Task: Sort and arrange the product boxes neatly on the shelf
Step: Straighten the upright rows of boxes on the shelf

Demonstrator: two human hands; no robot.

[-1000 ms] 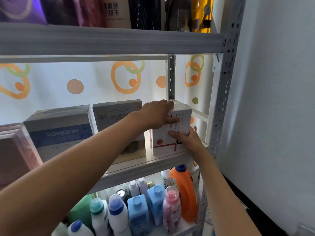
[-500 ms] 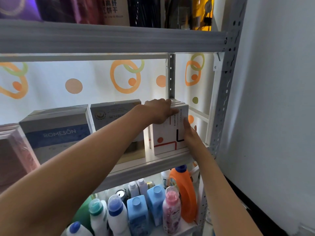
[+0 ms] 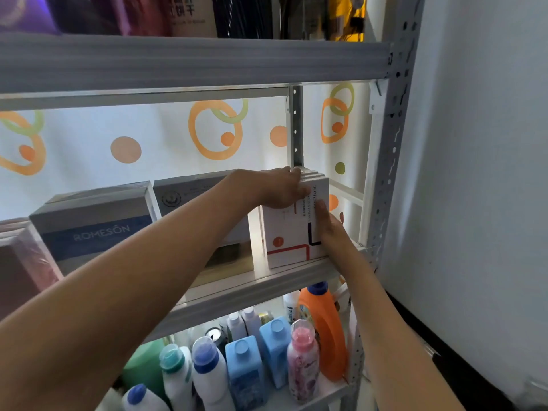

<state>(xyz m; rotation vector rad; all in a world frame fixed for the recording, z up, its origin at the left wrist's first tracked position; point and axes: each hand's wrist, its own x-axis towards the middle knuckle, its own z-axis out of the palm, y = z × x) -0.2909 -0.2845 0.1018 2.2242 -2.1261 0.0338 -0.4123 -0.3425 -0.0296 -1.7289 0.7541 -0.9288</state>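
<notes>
Head view, both hands' fingers straight, pressing white box (image 3: 292, 232), grey box (image 3: 95, 223) reads ROMESÓN

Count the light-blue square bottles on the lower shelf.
2. One light-blue bottle stands front centre on the lower shelf; the second light-blue bottle is just behind it to the right, beside the pink-capped bottle. Others may be hidden behind the left arm.
</notes>
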